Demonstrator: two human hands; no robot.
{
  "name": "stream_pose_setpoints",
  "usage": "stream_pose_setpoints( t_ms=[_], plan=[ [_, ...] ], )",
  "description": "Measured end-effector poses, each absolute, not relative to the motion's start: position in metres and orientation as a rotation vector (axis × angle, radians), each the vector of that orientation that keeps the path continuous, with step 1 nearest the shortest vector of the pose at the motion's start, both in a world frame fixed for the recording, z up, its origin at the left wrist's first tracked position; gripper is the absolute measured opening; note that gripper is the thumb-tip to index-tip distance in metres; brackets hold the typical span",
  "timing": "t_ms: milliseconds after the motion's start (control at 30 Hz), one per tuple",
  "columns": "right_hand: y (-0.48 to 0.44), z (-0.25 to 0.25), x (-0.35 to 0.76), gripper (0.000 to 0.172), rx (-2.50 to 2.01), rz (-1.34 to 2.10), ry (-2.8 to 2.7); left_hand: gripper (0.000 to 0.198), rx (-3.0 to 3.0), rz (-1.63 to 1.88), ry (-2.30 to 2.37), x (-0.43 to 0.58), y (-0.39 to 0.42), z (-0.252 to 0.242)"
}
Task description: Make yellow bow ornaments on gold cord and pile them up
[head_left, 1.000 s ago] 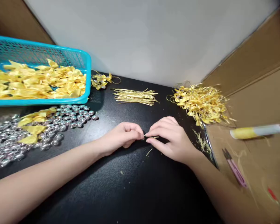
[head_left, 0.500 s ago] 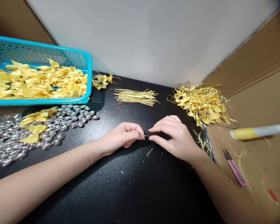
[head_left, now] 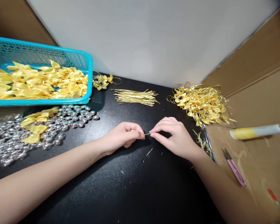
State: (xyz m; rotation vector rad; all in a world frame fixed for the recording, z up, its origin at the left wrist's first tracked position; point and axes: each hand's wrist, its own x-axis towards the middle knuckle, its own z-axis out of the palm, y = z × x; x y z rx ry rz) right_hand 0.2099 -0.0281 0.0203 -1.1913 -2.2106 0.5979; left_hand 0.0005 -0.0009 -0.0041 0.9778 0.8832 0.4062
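In the head view, my left hand (head_left: 126, 135) pinches a thin gold cord (head_left: 147, 134) between thumb and forefinger. Facing it, my right hand (head_left: 174, 135) has its thumb and fingertips closed on the other end of the same cord. Only a short stretch of cord shows between the two hands; any more of it is hidden by the fingers. Beyond the hands lies a bundle of cut gold cords (head_left: 136, 97). A short loose cord scrap (head_left: 149, 152) rests on the black table (head_left: 102, 189) just below the right fingertips.
A blue basket (head_left: 90, 77) of yellow ribbon bows stands at the left, with silver beads (head_left: 46, 137) before it. Finished bow-and-loop pieces (head_left: 200, 104) are heaped at the right. Pink thread snips (head_left: 235, 169) and a yellow-white tube (head_left: 258, 131) lie on cardboard further right.
My right thumb and fingers have closed from a spread position onto the cord's free end. My left hand has stayed almost still, keeping its pinch.
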Motion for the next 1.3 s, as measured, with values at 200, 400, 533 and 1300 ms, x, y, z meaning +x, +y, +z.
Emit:
stream_pose_setpoints(
  t_ms=[200, 400, 533, 1300],
  plan=[
    [-0.028, 0.026, 0.213, 0.008, -1.184, 0.564, -2.213, 0.012, 0.976, 0.41, 0.879, 0.001, 0.0, -0.005],
    [-0.028, 0.027, 0.213, 0.01, -1.151, 0.507, -2.203, 0.011, 0.974, 0.402, 0.879, 0.001, 0.0, -0.004],
    [-0.029, 0.031, 0.213, 0.011, -1.163, 0.484, -2.207, 0.011, 0.966, 0.394, 0.882, 0.001, 0.0, -0.004],
    [-0.027, 0.047, 0.228, 0.012, -1.222, 0.406, -2.36, 0.018, 1.146, 0.319, 0.932, 0.001, -0.001, 0.002]
  ],
)
